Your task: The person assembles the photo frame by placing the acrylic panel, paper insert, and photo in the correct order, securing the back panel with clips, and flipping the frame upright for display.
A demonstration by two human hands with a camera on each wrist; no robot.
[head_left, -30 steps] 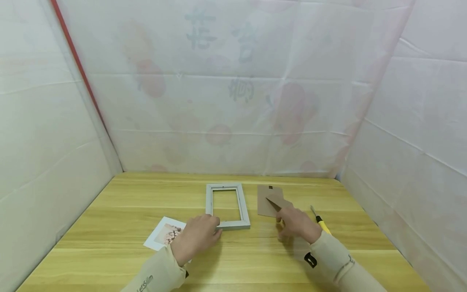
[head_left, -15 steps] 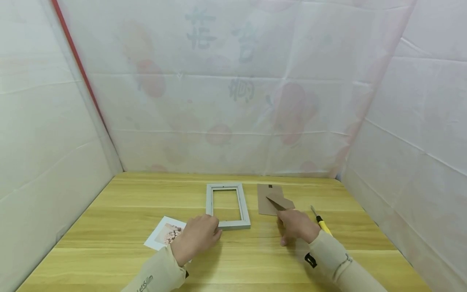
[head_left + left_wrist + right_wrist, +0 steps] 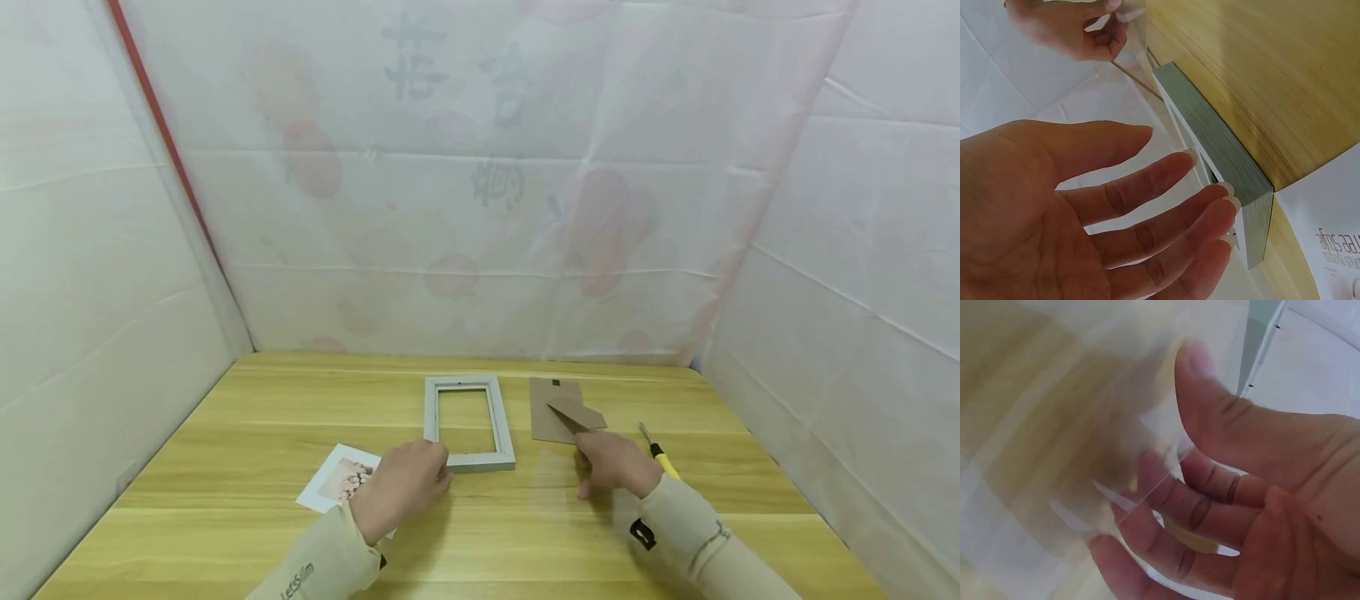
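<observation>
A grey picture frame [image 3: 483,460] lies flat on the wooden table [image 3: 225,433]; it is empty and the wood shows through it. My left hand [image 3: 405,483] rests at its near left corner, straight fingertips [image 3: 1225,190] touching the frame's edge [image 3: 1222,144]. My right hand [image 3: 611,462] is to the right of the frame, just before the brown backing board [image 3: 551,417]. Its thumb and fingers [image 3: 1210,487] pinch a clear sheet [image 3: 1085,425], whose edge also shows in the left wrist view [image 3: 1132,31].
A printed photo [image 3: 337,482] lies left of my left hand, partly under the wrist. A yellow-handled screwdriver [image 3: 660,454] lies right of my right hand. White plastic sheeting walls the table on three sides.
My right hand has drawn back a little from the backing board toward me. The left hand has stayed at the frame's corner.
</observation>
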